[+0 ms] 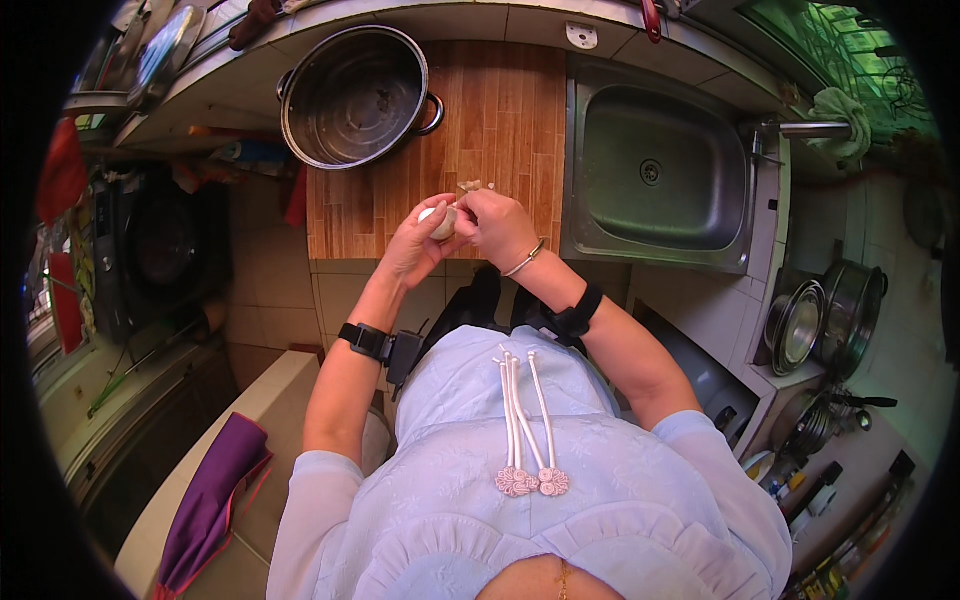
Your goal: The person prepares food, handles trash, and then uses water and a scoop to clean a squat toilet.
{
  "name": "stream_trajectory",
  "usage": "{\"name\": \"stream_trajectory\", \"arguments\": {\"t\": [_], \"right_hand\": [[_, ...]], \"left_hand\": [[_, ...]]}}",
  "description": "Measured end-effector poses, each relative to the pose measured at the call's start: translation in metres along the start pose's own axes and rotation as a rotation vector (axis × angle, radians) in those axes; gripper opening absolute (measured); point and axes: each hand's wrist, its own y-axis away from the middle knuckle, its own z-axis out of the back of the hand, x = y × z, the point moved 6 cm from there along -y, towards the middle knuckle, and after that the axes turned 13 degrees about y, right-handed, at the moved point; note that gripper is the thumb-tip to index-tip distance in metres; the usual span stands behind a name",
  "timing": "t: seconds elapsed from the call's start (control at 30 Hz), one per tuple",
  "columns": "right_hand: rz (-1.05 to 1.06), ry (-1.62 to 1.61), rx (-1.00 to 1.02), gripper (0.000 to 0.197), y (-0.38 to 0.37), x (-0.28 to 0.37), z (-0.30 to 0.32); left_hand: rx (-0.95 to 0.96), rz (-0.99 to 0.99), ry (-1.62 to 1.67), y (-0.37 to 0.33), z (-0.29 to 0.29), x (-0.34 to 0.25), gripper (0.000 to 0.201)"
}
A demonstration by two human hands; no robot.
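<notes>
My left hand (412, 243) is closed round a small, smooth, white rounded thing (437, 222), which looks like an egg or a bulb of garlic; its kind is not clear. Against its right side, my right hand (495, 228) is bent with fingertips pinched together. Whatever those fingertips hold is hidden by the hand. Just beyond them, small pale-brown scraps (474, 187) lie on the wooden worktop (500, 110). Both hands are above the worktop's near edge.
A large dark two-handled pot (355, 100) stands at the worktop's far left. To the right is a steel sink (665, 165) with a tap (815, 130). Metal pans (800, 330) sit farther right. A purple cloth (215, 490) hangs over a ledge at the lower left.
</notes>
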Motion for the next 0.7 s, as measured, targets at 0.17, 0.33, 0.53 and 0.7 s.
{"name": "stream_trajectory", "arguments": {"t": [0.17,0.33,0.53,0.7], "right_hand": [[-0.028,-0.026,-0.040,0.007,0.000,-0.014,-0.002],[-0.130,-0.047,-0.002,0.012,-0.005,-0.033,0.000],[-0.241,0.035,0.078,0.020,-0.011,-0.068,-0.005],[-0.166,0.075,0.113,0.027,-0.007,-0.040,-0.007]], "left_hand": [[0.005,0.001,-0.007,-0.005,0.009,0.005,0.041],[0.012,0.000,-0.007,-0.003,0.010,0.003,0.044],[0.057,0.045,0.025,0.000,0.006,-0.003,0.049],[0.040,0.013,-0.005,-0.003,0.009,-0.006,0.050]]}}
